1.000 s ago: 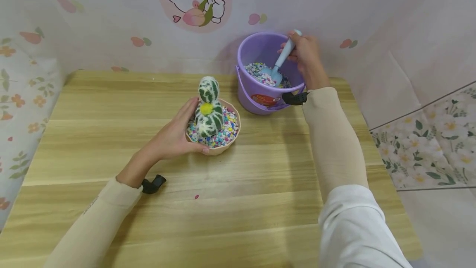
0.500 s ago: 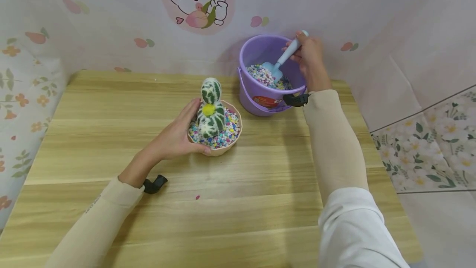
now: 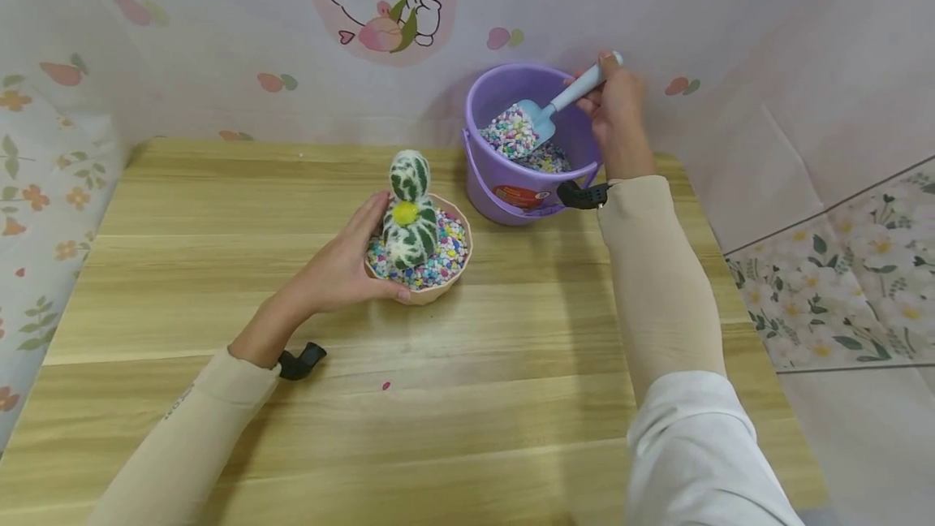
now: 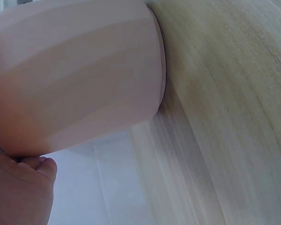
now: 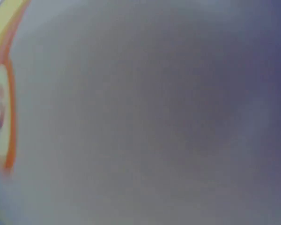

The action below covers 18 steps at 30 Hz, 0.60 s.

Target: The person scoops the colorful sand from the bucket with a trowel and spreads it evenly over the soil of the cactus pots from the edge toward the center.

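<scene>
My left hand (image 3: 338, 273) grips a peach-coloured flowerpot (image 3: 433, 295) from its left side, thumb at the near rim. Standing in its multicoloured pebbles (image 3: 450, 254) is a fuzzy green-and-white toy cactus (image 3: 411, 246) with a yellow flower. In the left wrist view, the pot's side (image 4: 89, 70) fills the upper left, above part of the hand (image 4: 21, 192). My right hand (image 3: 619, 112) holds the handle of a light blue toy shovel (image 3: 577, 90) over the purple bucket (image 3: 478, 185). Pebbles (image 3: 511, 132) heap on its blade, inside the bucket's rim.
More pebbles (image 3: 549, 159) lie at the bucket's bottom. Behind the wooden table (image 3: 467, 396) hangs a patterned cloth (image 3: 212, 31), close to the bucket. One small red pebble (image 3: 386, 385) lies on the tabletop. The right wrist view shows only a blurred surface and part of an orange-edged label (image 5: 1, 112).
The right hand has raised and tilted the shovel, lifting its loaded blade out of the pebbles and a little left. The left hand and pot have stayed in place.
</scene>
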Each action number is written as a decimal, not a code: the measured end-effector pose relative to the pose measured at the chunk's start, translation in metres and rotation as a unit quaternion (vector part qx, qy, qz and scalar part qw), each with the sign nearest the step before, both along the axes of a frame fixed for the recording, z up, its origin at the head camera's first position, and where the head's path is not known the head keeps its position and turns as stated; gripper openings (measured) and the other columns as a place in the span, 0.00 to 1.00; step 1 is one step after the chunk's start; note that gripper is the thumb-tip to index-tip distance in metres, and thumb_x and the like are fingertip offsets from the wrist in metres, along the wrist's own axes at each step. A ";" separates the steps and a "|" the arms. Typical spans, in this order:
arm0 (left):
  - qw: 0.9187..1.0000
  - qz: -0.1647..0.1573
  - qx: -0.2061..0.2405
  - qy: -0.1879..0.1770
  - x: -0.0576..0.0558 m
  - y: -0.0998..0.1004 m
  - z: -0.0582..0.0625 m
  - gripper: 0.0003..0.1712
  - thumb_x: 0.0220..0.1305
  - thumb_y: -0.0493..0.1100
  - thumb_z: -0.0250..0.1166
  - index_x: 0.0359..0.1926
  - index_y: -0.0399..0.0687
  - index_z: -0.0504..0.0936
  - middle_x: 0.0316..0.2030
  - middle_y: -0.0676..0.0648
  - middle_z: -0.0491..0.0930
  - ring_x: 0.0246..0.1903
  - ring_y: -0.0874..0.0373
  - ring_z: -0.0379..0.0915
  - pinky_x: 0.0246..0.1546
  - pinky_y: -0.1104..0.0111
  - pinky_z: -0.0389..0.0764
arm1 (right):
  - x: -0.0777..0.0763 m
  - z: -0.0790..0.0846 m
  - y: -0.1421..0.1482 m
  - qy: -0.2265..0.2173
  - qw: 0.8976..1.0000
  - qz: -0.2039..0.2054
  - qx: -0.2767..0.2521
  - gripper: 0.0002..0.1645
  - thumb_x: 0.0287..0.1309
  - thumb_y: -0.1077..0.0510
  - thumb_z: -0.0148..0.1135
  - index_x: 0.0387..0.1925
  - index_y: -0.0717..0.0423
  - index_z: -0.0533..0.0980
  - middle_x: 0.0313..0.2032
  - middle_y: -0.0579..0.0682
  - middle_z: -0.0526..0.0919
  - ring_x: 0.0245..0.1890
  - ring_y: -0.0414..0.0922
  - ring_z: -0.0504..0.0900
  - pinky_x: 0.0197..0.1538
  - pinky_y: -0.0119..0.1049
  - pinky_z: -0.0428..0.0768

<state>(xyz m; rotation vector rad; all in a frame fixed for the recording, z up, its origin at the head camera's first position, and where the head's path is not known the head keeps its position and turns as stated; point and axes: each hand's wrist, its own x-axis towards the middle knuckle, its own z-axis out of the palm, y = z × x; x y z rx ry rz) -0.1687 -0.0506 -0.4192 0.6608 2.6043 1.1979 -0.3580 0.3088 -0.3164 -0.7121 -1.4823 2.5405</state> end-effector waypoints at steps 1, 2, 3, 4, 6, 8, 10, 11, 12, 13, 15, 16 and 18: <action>1.000 0.000 -0.001 0.000 0.000 0.000 0.000 0.78 0.39 0.65 0.79 0.77 0.59 0.31 0.77 0.50 0.33 0.76 0.49 0.33 0.71 0.45 0.49 | 0.001 0.001 0.001 0.003 1.000 -0.003 -0.003 0.08 0.70 0.56 0.55 0.42 0.58 0.73 0.23 0.61 0.80 0.31 0.57 0.87 0.27 0.43 0.85; 1.000 0.000 -0.001 -0.001 0.000 0.000 0.001 0.78 0.39 0.64 0.79 0.77 0.59 0.31 0.77 0.49 0.33 0.76 0.49 0.33 0.71 0.45 0.49 | 0.001 0.001 0.002 0.006 1.000 -0.006 -0.007 0.09 0.70 0.56 0.55 0.43 0.58 0.73 0.22 0.61 0.80 0.31 0.57 0.87 0.28 0.43 0.85; 1.000 0.001 -0.002 -0.001 0.000 -0.001 0.001 0.78 0.39 0.64 0.79 0.77 0.59 0.31 0.77 0.49 0.33 0.76 0.49 0.33 0.71 0.44 0.49 | 0.002 0.002 0.003 0.008 1.000 -0.008 -0.010 0.09 0.70 0.56 0.55 0.44 0.59 0.74 0.22 0.60 0.80 0.31 0.57 0.87 0.29 0.43 0.85; 1.000 0.001 -0.002 -0.002 0.000 -0.001 0.001 0.78 0.39 0.64 0.79 0.77 0.59 0.31 0.77 0.49 0.33 0.76 0.48 0.33 0.71 0.44 0.49 | 0.002 0.002 0.004 0.010 1.000 -0.010 -0.013 0.10 0.70 0.56 0.55 0.45 0.59 0.74 0.22 0.60 0.80 0.30 0.57 0.87 0.29 0.43 0.85; 1.000 0.003 -0.002 -0.004 0.001 -0.001 0.002 0.78 0.39 0.63 0.79 0.77 0.59 0.31 0.77 0.49 0.33 0.76 0.48 0.33 0.71 0.44 0.48 | 0.004 0.003 0.006 0.010 1.000 -0.014 -0.020 0.11 0.70 0.56 0.55 0.48 0.57 0.75 0.24 0.59 0.79 0.28 0.56 0.86 0.32 0.43 0.85; 1.000 0.004 -0.001 -0.006 0.001 -0.001 0.003 0.78 0.39 0.62 0.80 0.77 0.57 0.32 0.77 0.49 0.33 0.76 0.48 0.33 0.71 0.44 0.48 | 0.006 0.004 0.009 0.008 0.999 -0.015 -0.031 0.13 0.70 0.56 0.54 0.52 0.54 0.75 0.26 0.59 0.79 0.27 0.55 0.86 0.35 0.43 0.86; 1.000 0.004 0.000 -0.006 0.001 -0.001 0.004 0.78 0.39 0.60 0.80 0.78 0.54 0.33 0.77 0.48 0.33 0.76 0.48 0.33 0.70 0.44 0.48 | 0.007 0.004 0.012 0.010 0.999 -0.017 -0.048 0.13 0.70 0.56 0.54 0.53 0.52 0.75 0.26 0.60 0.78 0.26 0.55 0.86 0.35 0.44 0.85; 1.000 0.004 0.000 -0.006 0.001 -0.001 0.004 0.78 0.39 0.60 0.80 0.78 0.53 0.33 0.77 0.48 0.33 0.75 0.47 0.33 0.70 0.43 0.48 | 0.008 0.005 0.014 0.013 0.998 -0.018 -0.059 0.12 0.70 0.57 0.53 0.53 0.52 0.75 0.26 0.60 0.79 0.25 0.55 0.86 0.34 0.44 0.85; 1.000 0.004 0.000 -0.006 0.001 -0.001 0.003 0.78 0.39 0.60 0.80 0.78 0.52 0.33 0.77 0.48 0.33 0.75 0.47 0.33 0.70 0.43 0.48 | 0.009 0.005 0.015 0.013 0.997 -0.021 -0.069 0.13 0.70 0.57 0.53 0.53 0.51 0.74 0.26 0.60 0.78 0.24 0.56 0.86 0.33 0.45 0.85; 1.000 0.003 -0.001 -0.006 0.000 0.000 0.003 0.78 0.39 0.60 0.81 0.78 0.51 0.33 0.77 0.47 0.33 0.75 0.47 0.33 0.70 0.43 0.48 | 0.009 0.006 0.017 0.014 0.996 -0.022 -0.080 0.13 0.70 0.57 0.53 0.54 0.51 0.74 0.26 0.60 0.78 0.24 0.56 0.85 0.33 0.45 0.85; 1.000 0.001 -0.002 -0.004 0.000 0.000 0.003 0.78 0.39 0.60 0.80 0.78 0.52 0.33 0.77 0.47 0.33 0.76 0.47 0.33 0.71 0.44 0.48 | 0.010 0.007 0.021 0.017 0.994 -0.029 -0.100 0.24 0.70 0.58 0.53 0.65 0.41 0.66 0.27 0.61 0.79 0.24 0.56 0.85 0.36 0.46 0.86; 1.000 0.000 -0.002 -0.003 0.000 0.001 0.003 0.78 0.39 0.60 0.80 0.78 0.53 0.33 0.77 0.47 0.33 0.76 0.47 0.33 0.71 0.44 0.48 | 0.011 0.007 0.023 0.015 0.993 -0.034 -0.110 0.25 0.70 0.58 0.53 0.66 0.39 0.66 0.27 0.60 0.78 0.24 0.56 0.84 0.37 0.46 0.85; 1.000 -0.002 -0.003 -0.003 0.000 0.001 0.003 0.78 0.40 0.61 0.80 0.78 0.54 0.32 0.77 0.48 0.33 0.76 0.48 0.33 0.71 0.44 0.47 | 0.011 0.007 0.027 0.006 0.992 -0.043 -0.121 0.28 0.70 0.58 0.54 0.67 0.36 0.65 0.29 0.60 0.77 0.26 0.57 0.84 0.41 0.47 0.85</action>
